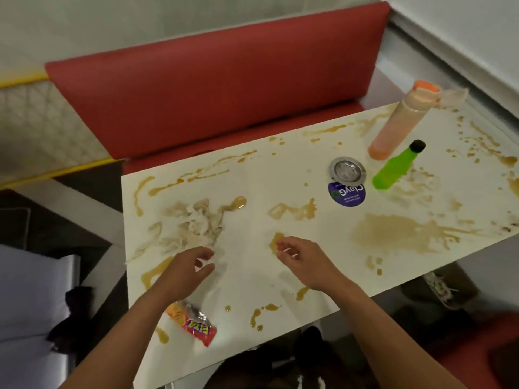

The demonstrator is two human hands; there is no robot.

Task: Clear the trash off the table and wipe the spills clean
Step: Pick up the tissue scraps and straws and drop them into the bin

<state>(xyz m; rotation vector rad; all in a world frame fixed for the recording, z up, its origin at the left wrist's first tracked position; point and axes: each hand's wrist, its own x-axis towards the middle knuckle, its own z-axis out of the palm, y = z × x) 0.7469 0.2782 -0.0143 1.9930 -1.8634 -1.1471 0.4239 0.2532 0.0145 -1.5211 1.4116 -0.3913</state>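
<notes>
Both hands hover over the near half of the bench with nothing in their grip: the left hand [193, 265] has its fingers loosely curled and spread apart, thumb and forefinger parted, and the right hand [297, 258] is likewise relaxed, fingers bent and apart, holding nothing; whether either fingertip touches the surface cannot be told from this angle. Under the left forearm, near the bench's near edge, lies a red and yellow snack wrapper [193, 322], crumpled and partly hidden by the arm. Just beyond the left hand, toward the left edge, sits a wad of soaked tissue [193, 220] in a smear of brown liquid. The white bench [247, 279] is streaked with brown spills [404, 231] across most of its top, the widest pool lying toward the right edge. Toward the far right corner stand an orange bottle [398, 124] with its flip cap open and, beside it, a green bottle [396, 169] with a black cap. Left of the green bottle a round metal strainer [347, 169] rests on the bench, touching a purple round sticker [346, 193]. Behind the bench's far edge runs a red padded seat [213, 91] against a pale wall.
</notes>
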